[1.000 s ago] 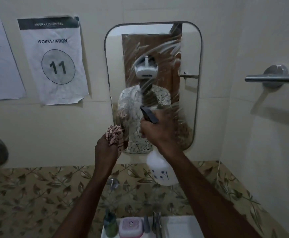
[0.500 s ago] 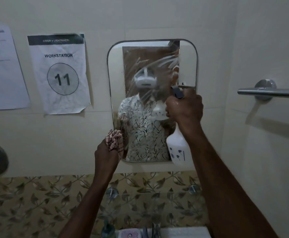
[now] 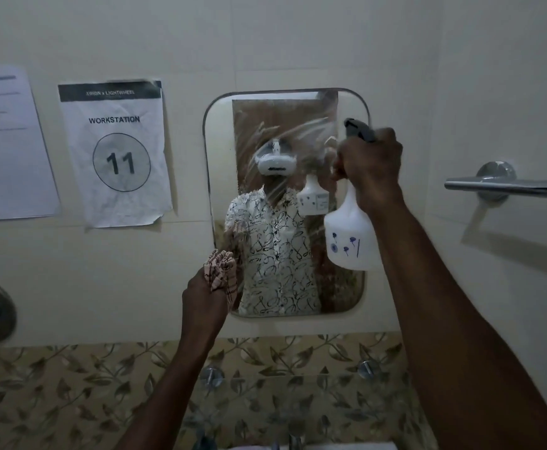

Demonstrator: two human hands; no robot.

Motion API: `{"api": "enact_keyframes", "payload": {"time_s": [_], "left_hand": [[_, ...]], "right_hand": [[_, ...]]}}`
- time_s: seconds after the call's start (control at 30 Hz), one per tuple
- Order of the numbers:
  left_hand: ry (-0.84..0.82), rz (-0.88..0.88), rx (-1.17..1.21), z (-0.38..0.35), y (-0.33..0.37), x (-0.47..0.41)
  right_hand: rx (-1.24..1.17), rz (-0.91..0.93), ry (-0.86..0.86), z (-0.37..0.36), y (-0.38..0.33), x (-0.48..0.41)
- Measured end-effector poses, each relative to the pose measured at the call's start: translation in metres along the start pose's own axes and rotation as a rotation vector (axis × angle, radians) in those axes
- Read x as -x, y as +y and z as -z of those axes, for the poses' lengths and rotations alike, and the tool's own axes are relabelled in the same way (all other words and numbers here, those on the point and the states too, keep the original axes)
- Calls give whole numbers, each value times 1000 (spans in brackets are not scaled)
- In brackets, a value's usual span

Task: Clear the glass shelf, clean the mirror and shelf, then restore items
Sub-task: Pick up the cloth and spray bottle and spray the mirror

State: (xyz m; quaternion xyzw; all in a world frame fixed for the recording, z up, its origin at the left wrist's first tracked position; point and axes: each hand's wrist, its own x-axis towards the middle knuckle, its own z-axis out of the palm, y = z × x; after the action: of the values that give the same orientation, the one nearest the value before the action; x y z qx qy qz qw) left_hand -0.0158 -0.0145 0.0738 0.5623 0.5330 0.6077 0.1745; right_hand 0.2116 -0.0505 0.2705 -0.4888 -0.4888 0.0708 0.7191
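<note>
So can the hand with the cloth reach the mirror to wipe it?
Probably yes. The left hand holds the cloth right at the mirror's lower left edge, with nothing between them.

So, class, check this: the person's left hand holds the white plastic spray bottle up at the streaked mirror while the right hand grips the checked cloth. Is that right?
Not quite: the hands are swapped. The head view shows the right hand holding the white plastic spray bottle up at the streaked mirror, while the left hand grips the checked cloth.
</note>
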Motion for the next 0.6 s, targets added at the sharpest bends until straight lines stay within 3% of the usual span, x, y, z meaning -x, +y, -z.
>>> {"api": "enact_keyframes", "payload": {"time_s": [0.2,0.3,0.43,0.6], "left_hand": [[5,-9,17,-4,-3,-3],[5,-13,48,-4,-8,-3],[10,20,23,-2,-27,4],[-29,83,48,-11,-55,18]], "right_hand": [[-143,50,-288,-45,-32,8],[-35,99,-331,-65,-27,25],[12,-51,-486,-71,32,51],[40,-145,-388,-35,144,117]]}}
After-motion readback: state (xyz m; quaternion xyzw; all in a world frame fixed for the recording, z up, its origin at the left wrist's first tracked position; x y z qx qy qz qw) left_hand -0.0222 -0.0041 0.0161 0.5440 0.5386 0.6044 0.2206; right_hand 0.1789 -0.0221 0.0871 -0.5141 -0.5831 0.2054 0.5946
